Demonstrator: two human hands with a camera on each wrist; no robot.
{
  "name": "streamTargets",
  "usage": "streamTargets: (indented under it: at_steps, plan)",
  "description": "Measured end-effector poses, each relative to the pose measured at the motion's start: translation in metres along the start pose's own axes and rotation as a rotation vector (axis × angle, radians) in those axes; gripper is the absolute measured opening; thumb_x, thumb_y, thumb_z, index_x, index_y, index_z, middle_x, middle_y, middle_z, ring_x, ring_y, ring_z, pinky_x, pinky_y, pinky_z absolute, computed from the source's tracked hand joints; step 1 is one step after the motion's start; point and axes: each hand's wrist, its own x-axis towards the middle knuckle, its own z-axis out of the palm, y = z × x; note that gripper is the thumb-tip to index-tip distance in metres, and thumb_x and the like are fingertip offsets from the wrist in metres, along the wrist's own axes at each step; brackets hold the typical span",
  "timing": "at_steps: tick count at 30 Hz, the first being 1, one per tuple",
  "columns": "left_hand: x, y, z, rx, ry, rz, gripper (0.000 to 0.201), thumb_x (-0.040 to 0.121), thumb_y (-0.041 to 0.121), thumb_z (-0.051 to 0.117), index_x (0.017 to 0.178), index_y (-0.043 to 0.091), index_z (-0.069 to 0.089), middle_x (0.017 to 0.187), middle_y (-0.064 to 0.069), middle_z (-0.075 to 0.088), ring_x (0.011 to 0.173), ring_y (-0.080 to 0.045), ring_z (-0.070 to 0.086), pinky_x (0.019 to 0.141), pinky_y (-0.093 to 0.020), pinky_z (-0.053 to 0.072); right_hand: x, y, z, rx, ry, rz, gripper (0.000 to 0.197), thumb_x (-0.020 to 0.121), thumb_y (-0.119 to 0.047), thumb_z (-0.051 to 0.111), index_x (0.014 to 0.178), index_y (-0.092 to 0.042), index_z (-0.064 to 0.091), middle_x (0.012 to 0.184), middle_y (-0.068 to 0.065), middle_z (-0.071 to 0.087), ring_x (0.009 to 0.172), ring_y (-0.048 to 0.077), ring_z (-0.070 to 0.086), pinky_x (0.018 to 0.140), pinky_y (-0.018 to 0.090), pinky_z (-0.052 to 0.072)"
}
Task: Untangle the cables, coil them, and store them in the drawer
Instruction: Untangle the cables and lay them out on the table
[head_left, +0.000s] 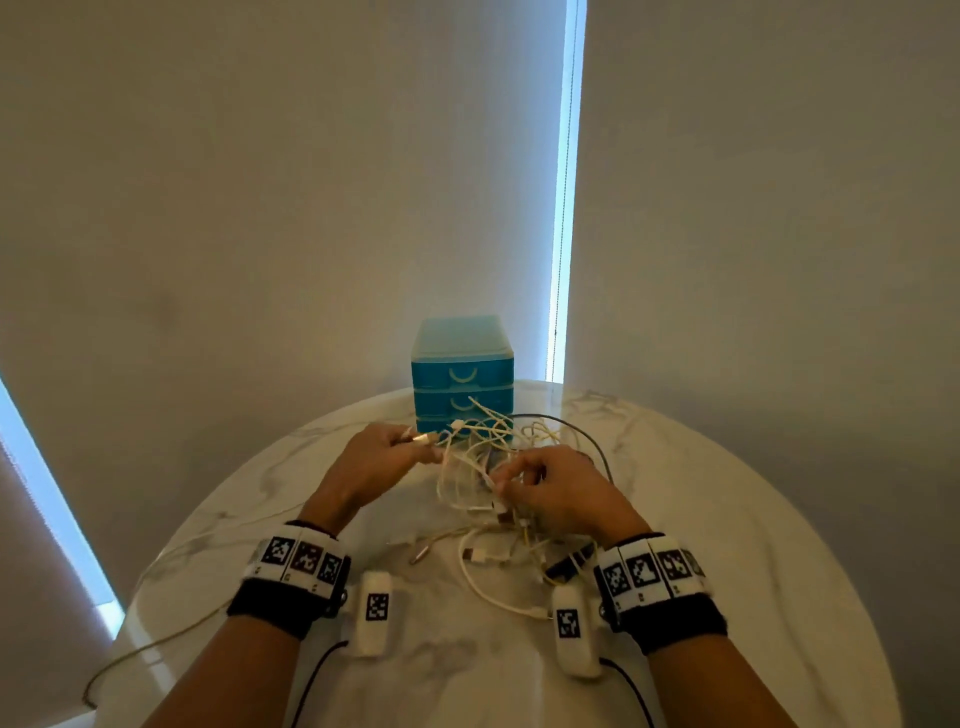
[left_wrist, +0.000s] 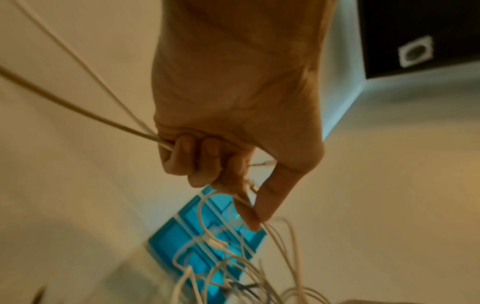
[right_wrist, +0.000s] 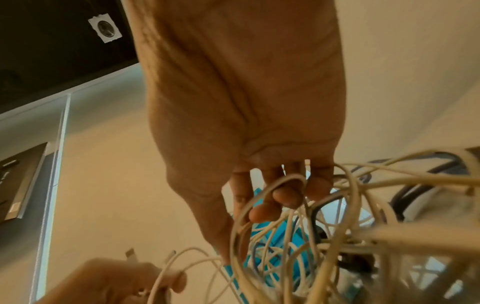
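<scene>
A tangle of white cables (head_left: 488, 467) with one dark cable (head_left: 582, 431) is lifted above the round marble table (head_left: 727, 545), in front of a blue three-drawer box (head_left: 462, 379) whose drawers look closed. My left hand (head_left: 384, 457) grips cable strands in its curled fingers (left_wrist: 187, 156) and pinches one between thumb and forefinger, a metal plug (head_left: 423, 439) sticking out. My right hand (head_left: 550, 488) has its fingers (right_wrist: 280, 197) hooked through loops of the tangle (right_wrist: 298, 236). More cable ends and plugs (head_left: 483, 556) lie on the table below.
A thin cable (head_left: 171, 561) trails off the table's left edge. White sensor pods (head_left: 374, 613) hang at both wrists with black leads. The blue drawer box stands at the table's far edge against the wall. A bright window gap (head_left: 563, 208) is behind.
</scene>
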Motion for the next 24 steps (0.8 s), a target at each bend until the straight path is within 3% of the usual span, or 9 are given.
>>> streamTargets:
  at_steps: [2, 4, 7, 10, 13, 17, 20, 21, 24]
  plan:
    - [0.007, 0.019, -0.010, 0.055, 0.111, 0.021, 0.035, 0.072, 0.053, 0.077, 0.081, 0.020, 0.085, 0.077, -0.005, 0.077, 0.078, -0.021, 0.067, 0.075, -0.038, 0.049, 0.004, 0.007, -0.002, 0.087, 0.039, 0.053, 0.013, 0.095, -0.034, 0.076, 0.086, -0.028, 0.084, 0.074, -0.012, 0.075, 0.066, -0.003, 0.066, 0.066, 0.020, 0.051]
    - [0.013, 0.038, -0.022, 0.082, 0.295, 0.048, 0.024, 0.088, 0.038, 0.074, 0.083, 0.016, 0.082, 0.070, -0.006, 0.069, 0.072, -0.026, 0.061, 0.069, -0.040, 0.045, 0.006, 0.011, -0.004, 0.123, 0.113, 0.072, 0.020, 0.093, -0.037, 0.077, 0.081, -0.022, 0.082, 0.069, -0.009, 0.073, 0.064, 0.001, 0.063, 0.067, 0.024, 0.051]
    - [0.022, 0.059, -0.028, -0.125, 0.501, 0.081, 0.019, 0.096, 0.028, 0.071, 0.092, 0.012, 0.081, 0.069, 0.001, 0.063, 0.069, -0.018, 0.053, 0.069, -0.037, 0.040, 0.005, 0.013, -0.004, 0.178, 0.202, 0.057, 0.019, 0.094, -0.028, 0.076, 0.084, -0.013, 0.083, 0.069, 0.005, 0.072, 0.064, 0.004, 0.060, 0.068, 0.022, 0.052]
    - [0.018, 0.069, -0.007, -0.096, 0.513, 0.167, 0.017, 0.099, 0.032, 0.071, 0.093, 0.018, 0.078, 0.080, 0.003, 0.073, 0.070, -0.006, 0.059, 0.071, -0.030, 0.045, 0.005, 0.015, 0.000, 0.096, 0.130, 0.066, 0.011, 0.088, -0.029, 0.076, 0.084, -0.025, 0.085, 0.077, -0.004, 0.078, 0.073, 0.005, 0.070, 0.075, 0.027, 0.060]
    - [0.012, 0.071, 0.013, -0.084, 0.530, 0.208, 0.020, 0.101, 0.033, 0.070, 0.088, 0.019, 0.075, 0.078, 0.000, 0.072, 0.062, 0.000, 0.059, 0.055, -0.012, 0.040, 0.004, 0.009, -0.001, 0.134, 0.134, 0.056, 0.006, 0.086, -0.023, 0.080, 0.086, -0.027, 0.085, 0.080, -0.010, 0.076, 0.077, 0.003, 0.069, 0.078, 0.026, 0.058]
    - [0.011, 0.059, 0.030, -0.228, 0.325, 0.146, 0.016, 0.095, 0.037, 0.077, 0.090, 0.023, 0.083, 0.087, 0.002, 0.080, 0.087, -0.013, 0.074, 0.078, -0.036, 0.055, 0.001, -0.005, -0.004, 0.315, 0.548, 0.006, 0.007, 0.095, -0.022, 0.072, 0.100, -0.026, 0.073, 0.109, -0.009, 0.059, 0.091, 0.000, 0.061, 0.077, 0.012, 0.044]
    - [0.009, 0.054, 0.036, -0.349, 0.321, 0.118, 0.013, 0.096, 0.030, 0.076, 0.091, 0.021, 0.083, 0.065, 0.016, 0.070, 0.062, 0.000, 0.062, 0.066, -0.035, 0.045, 0.000, -0.016, 0.000, 0.402, 0.508, -0.014, 0.009, 0.102, -0.021, 0.064, 0.110, -0.025, 0.064, 0.116, -0.010, 0.054, 0.096, 0.001, 0.060, 0.072, 0.008, 0.044]
    - [0.009, 0.052, 0.036, -0.388, 0.345, 0.113, 0.013, 0.098, 0.028, 0.074, 0.092, 0.019, 0.082, 0.056, 0.019, 0.063, 0.054, 0.002, 0.054, 0.062, -0.033, 0.041, 0.000, -0.017, 0.002, 0.425, 0.484, -0.007, 0.009, 0.103, -0.020, 0.060, 0.110, -0.025, 0.062, 0.116, -0.009, 0.057, 0.095, 0.003, 0.062, 0.072, 0.010, 0.046]
    - [0.007, 0.039, 0.035, -0.502, 0.378, 0.109, 0.016, 0.099, 0.032, 0.075, 0.100, 0.018, 0.082, 0.052, 0.021, 0.056, 0.056, -0.003, 0.046, 0.059, -0.031, 0.036, 0.004, -0.012, 0.007, 0.436, 0.590, 0.037, 0.008, 0.105, -0.027, 0.055, 0.105, -0.033, 0.060, 0.111, -0.009, 0.064, 0.102, 0.017, 0.064, 0.090, 0.034, 0.054]
